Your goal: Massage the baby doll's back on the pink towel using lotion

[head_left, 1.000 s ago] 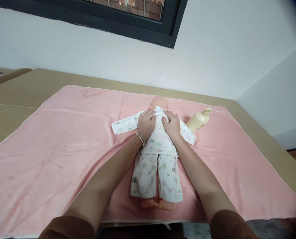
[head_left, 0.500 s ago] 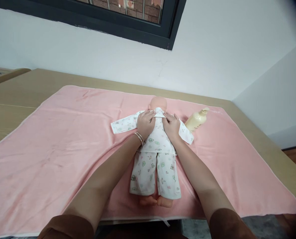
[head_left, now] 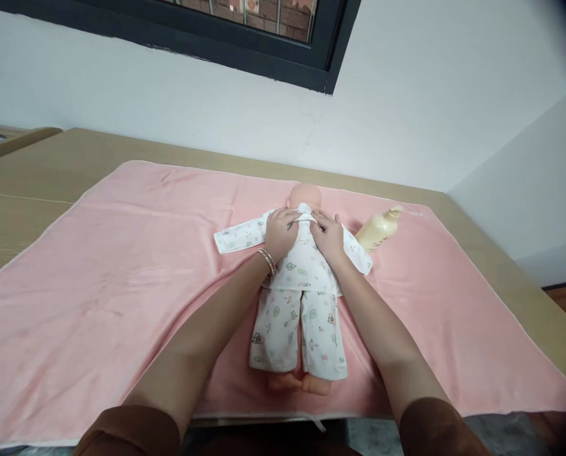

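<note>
A baby doll lies on a pink towel, dressed in a white printed top and matching trousers. Its bare feet point toward me. My left hand, with a bangle on the wrist, lies flat on the doll's upper body. My right hand lies beside it on the other shoulder. The fingertips of both hands touch the collar just under the doll's head. Both hands have fingers stretched out and hold nothing.
A cream pump bottle lies on the towel just right of the doll's sleeve. The towel covers a wooden table that stands against a white wall. A dark window frame is above.
Both hands stay on the doll's chest near the collar; the fingers shift only slightly. The view wobbles a little.
</note>
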A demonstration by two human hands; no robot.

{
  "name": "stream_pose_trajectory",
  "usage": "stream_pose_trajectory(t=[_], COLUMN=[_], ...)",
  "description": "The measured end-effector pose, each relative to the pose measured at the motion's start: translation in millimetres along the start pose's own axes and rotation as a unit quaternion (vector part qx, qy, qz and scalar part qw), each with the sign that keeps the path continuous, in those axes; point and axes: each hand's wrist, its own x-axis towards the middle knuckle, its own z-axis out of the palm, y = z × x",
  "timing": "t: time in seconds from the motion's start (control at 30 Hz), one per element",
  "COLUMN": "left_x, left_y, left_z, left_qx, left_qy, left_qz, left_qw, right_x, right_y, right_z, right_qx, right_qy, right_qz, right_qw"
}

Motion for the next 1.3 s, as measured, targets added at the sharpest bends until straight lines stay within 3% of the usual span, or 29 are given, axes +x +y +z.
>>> stream_pose_trajectory(t=[0.2,0.33,0.73,0.9,1.03,1.13,1.23,1.3], left_x=[-6,-7,-1,-3,-5,-6,-6,-6], left_y=[0,-4,-5,-5,-6,-7,-7,-7], left_z=[0.9,4.5,5.1,5.9,7.6,8.2,8.0,7.6], left_qx=[-0.036,-0.06,-0.003,-0.01,-0.034,-0.051,-0.058,-0.06], left_qy=[0.072,0.092,0.018,0.036,0.062,0.075,0.078,0.077], left_qz=[-0.007,-0.028,-0.023,-0.029,-0.038,-0.034,-0.029,-0.029], left_qw=[0.997,0.994,1.0,0.999,0.997,0.995,0.995,0.995], right_x=[-9,-11,-1,-1,-4,-6,-6,-5], right_y=[-1,-3,2,-1,-14,-22,-27,-29], right_z=[6,5,4,-3,-9,-7,-7,-9], right_qx=[0.05,0.063,-0.019,-0.061,-0.084,-0.08,-0.077,-0.074], right_qy=[0.098,0.113,0.01,0.023,0.059,0.002,-0.077,-0.057], right_qz=[-0.006,0.028,0.05,0.031,-0.021,-0.063,-0.058,-0.048], right_qw=[0.994,0.991,0.999,0.997,0.994,0.995,0.992,0.994])
